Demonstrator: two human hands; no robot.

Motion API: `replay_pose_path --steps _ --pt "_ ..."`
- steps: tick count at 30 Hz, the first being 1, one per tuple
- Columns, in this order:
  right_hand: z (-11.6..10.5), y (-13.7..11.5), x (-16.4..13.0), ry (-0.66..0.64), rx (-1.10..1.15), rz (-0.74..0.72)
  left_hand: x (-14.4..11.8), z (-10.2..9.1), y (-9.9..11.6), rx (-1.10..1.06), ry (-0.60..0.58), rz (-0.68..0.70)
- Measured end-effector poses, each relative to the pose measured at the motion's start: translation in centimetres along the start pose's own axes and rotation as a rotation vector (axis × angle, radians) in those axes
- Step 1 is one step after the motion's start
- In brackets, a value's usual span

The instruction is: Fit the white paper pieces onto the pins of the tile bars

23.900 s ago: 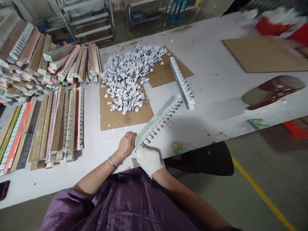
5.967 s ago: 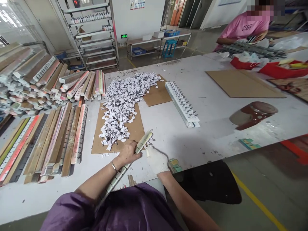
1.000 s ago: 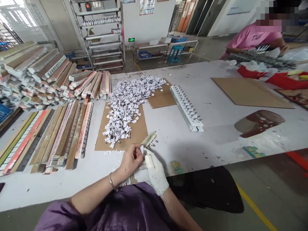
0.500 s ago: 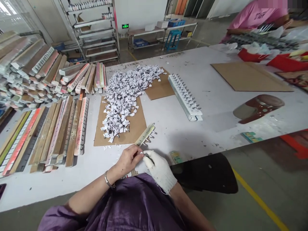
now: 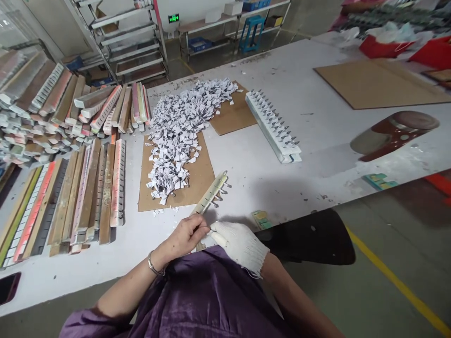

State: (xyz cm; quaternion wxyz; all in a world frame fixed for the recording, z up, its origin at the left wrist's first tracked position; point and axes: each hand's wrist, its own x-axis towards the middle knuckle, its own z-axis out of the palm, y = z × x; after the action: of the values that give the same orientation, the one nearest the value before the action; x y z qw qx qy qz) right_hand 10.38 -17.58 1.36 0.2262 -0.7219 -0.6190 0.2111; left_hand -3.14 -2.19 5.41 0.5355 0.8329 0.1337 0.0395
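My bare left hand (image 5: 186,235) is closed in a pinch near the table's front edge. Facing it, my right hand (image 5: 241,248) in a white knit glove is closed too. The fingertips nearly meet over a tiny thin dark piece, too small to name. Just beyond them lies a pale yellow slotted strip (image 5: 210,193), with several small grey pieces sticking out of its right side; its near end is hidden by my left hand. A heap of small white paper tags with dark bits (image 5: 183,126) covers much of the brown cardboard (image 5: 202,176) behind.
Slotted wooden strips (image 5: 84,192) lie in rows and a stack at left. A white slotted bar (image 5: 269,124) holds grey pieces in rows. To the right are a brown jar-like container (image 5: 394,134) and a cardboard sheet (image 5: 380,84). A phone (image 5: 9,287) sits at the left edge.
The view has tilted down and shifted slightly. My gloved right hand has turned, its back now more upward, and both hands stay together at the fingertips.
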Motion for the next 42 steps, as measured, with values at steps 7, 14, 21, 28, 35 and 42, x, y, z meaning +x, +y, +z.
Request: replay_pose_path --steps 7,14,21,28,35,42 --pt "-2.2 -1.6 -0.8 -0.154 0.473 0.147 -0.7 0.5 -1.6 -0.767 -0.338 -0.307" --pt "-0.9 -1.2 -0.2 0.038 0.256 0.187 -0.9 2.8 -0.5 0.014 0.187 -0.104" --pt "0.5 0.3 2.8 -0.017 -0.11 0.438 2.3 0.6 -4.3 0.43 0.223 -0.143" --pt "1.4 -0.5 4.9 -0.002 -0.275 0.523 4.3 -0.3 -6.6 0.494 0.089 -0.086" --pt "2.4 0.6 5.7 -0.094 -0.255 0.458 3.9 0.4 -7.5 0.55 0.062 -0.07" --pt "1.7 1.6 6.4 -0.077 -0.196 0.452 4.2 0.2 -7.0 0.501 0.088 -0.116"
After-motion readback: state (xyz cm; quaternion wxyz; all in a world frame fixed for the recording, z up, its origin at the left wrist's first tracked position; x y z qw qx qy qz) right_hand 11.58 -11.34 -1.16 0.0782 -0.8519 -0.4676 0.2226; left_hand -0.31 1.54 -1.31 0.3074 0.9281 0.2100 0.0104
